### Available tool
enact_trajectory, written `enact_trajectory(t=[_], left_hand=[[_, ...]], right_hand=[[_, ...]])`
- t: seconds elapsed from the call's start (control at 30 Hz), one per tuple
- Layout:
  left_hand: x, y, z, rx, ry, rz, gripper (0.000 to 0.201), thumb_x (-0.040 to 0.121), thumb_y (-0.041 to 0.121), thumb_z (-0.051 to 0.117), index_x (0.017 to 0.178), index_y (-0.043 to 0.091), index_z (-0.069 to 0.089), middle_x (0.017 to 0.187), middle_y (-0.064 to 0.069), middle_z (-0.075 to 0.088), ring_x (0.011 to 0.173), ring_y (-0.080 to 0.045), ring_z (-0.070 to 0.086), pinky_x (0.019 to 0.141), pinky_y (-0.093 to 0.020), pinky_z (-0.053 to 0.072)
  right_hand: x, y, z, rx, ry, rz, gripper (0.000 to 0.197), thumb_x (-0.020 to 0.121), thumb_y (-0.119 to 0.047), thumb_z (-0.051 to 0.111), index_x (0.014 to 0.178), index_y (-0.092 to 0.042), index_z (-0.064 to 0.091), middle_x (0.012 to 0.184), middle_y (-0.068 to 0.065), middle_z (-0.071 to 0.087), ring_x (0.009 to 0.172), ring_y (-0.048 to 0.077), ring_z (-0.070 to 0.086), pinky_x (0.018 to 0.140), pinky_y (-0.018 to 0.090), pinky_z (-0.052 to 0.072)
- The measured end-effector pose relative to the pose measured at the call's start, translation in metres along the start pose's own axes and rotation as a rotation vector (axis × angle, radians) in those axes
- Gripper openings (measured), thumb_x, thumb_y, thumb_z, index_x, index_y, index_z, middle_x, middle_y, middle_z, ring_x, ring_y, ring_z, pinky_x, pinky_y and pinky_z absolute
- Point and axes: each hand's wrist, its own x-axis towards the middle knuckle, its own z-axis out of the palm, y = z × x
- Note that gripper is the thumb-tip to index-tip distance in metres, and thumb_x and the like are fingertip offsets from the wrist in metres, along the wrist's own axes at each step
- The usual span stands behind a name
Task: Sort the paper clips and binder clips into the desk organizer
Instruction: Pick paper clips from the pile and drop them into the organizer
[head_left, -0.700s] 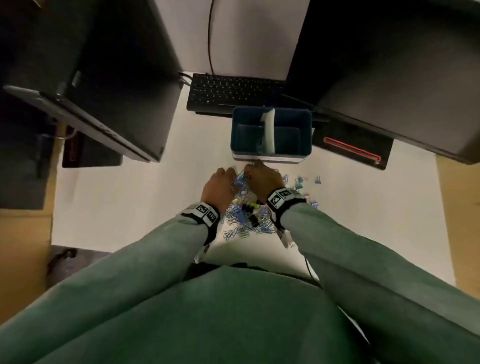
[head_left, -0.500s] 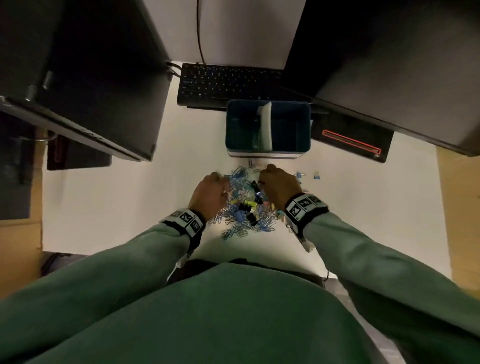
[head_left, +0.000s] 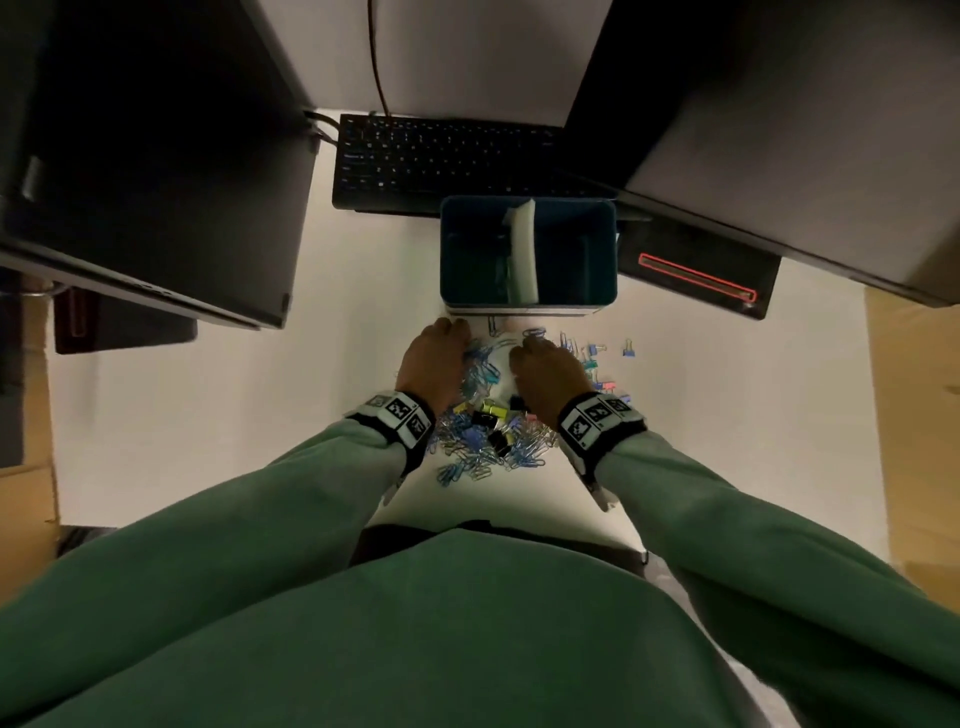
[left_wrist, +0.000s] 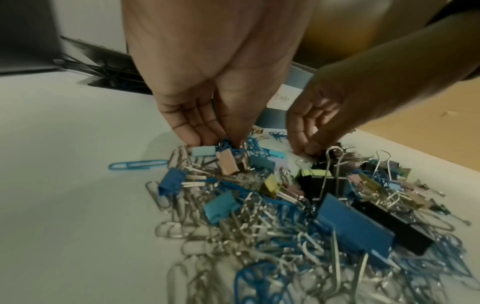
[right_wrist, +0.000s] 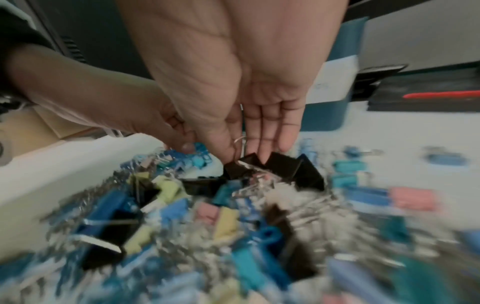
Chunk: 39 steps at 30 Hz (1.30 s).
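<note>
Paper clips (left_wrist: 259, 226) and binder clips (left_wrist: 355, 224) lie mixed in one heap on the white desk (head_left: 208, 405), just in front of the desk organizer (head_left: 527, 254); silver and blue wire clips are tangled with blue, teal, yellow, pink and black binder clips. One blue paper clip (left_wrist: 137, 164) lies apart at the heap's left edge. A few small binder clips (head_left: 628, 349) are scattered to the right of the heap.

Left hand (left_wrist: 207, 86): fingers pointing down, tips bunched together in the far edge of the heap among blue paper clips. Whether it has actually gripped one, cannot tell.

Right hand (right_wrist: 246, 86): fingers extended downward, thumb and forefinger closed on the wire handle of a black binder clip (right_wrist: 241, 167) whose body sits in the heap. Right wrist view is heavily motion-blurred below the fingers.

Organizer: teal, rectangular, with a white divider (head_left: 522, 249) between a left and a right compartment. A white label (left_wrist: 283, 98) on the front reads "Binder" in the left wrist view. Contents of the compartments too dark to make out.

Surroundings: black keyboard (head_left: 441, 156) behind the organizer, dark monitors (head_left: 156, 156) left and right, a black item with a red outline (head_left: 696, 275) right of the organizer. Green sleeves (head_left: 260, 519), marker-printed wristbands (head_left: 400, 415) on both wrists.
</note>
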Motion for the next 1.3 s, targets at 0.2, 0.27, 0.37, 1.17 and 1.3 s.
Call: enact_trajectory(t=[0.2, 0.27, 0.37, 1.17, 1.3], left_hand=[[-0.006, -0.010, 0.000, -0.080, 0.005, 0.068, 0.013, 0.090, 0.018, 0.057, 0.100, 0.012, 0.062, 0.097, -0.008, 0.059, 0.088, -0.025, 0.056, 0.072, -0.033, 0.046], [-0.008, -0.013, -0.001, -0.109, 0.004, 0.075, 0.013, 0.088, 0.016, 0.058, 0.099, 0.013, 0.065, 0.094, -0.006, 0.060, 0.085, -0.024, 0.058, 0.071, -0.033, 0.048], [-0.011, -0.015, -0.008, -0.181, 0.024, 0.071, 0.013, 0.084, 0.010, 0.059, 0.093, 0.015, 0.068, 0.089, -0.004, 0.062, 0.079, -0.022, 0.060, 0.069, -0.029, 0.047], [-0.019, 0.023, -0.058, -0.298, 0.370, 0.139, 0.018, 0.093, 0.011, 0.056, 0.106, 0.015, 0.067, 0.102, -0.003, 0.065, 0.079, -0.013, 0.060, 0.073, -0.023, 0.050], [-0.015, 0.021, -0.010, 0.023, 0.066, 0.128, 0.047, 0.097, 0.016, 0.047, 0.144, 0.021, 0.041, 0.113, -0.015, 0.056, 0.093, -0.027, 0.059, 0.081, -0.038, 0.050]], right_hand=[[-0.004, 0.020, 0.004, 0.192, 0.211, 0.201, 0.042, 0.087, -0.008, 0.059, 0.128, -0.009, 0.051, 0.126, 0.013, 0.053, 0.103, 0.033, 0.059, 0.082, 0.042, 0.051], [0.006, 0.017, 0.006, 0.203, 0.243, 0.223, 0.052, 0.085, -0.009, 0.063, 0.134, -0.009, 0.047, 0.133, 0.012, 0.050, 0.107, 0.033, 0.058, 0.086, 0.043, 0.052], [0.010, 0.014, 0.010, 0.175, 0.204, 0.236, 0.040, 0.086, -0.007, 0.064, 0.125, -0.008, 0.054, 0.127, 0.011, 0.054, 0.107, 0.032, 0.058, 0.088, 0.041, 0.050], [0.022, -0.009, -0.106, 0.945, 0.683, 0.065, 0.013, 0.092, -0.018, 0.063, 0.099, -0.010, 0.070, 0.088, -0.004, 0.069, 0.075, -0.001, 0.061, 0.069, 0.010, 0.047], [0.059, -0.015, -0.105, 0.698, 0.554, 0.016, 0.017, 0.092, -0.018, 0.063, 0.106, -0.009, 0.069, 0.102, 0.005, 0.069, 0.089, 0.012, 0.065, 0.082, 0.024, 0.054]])
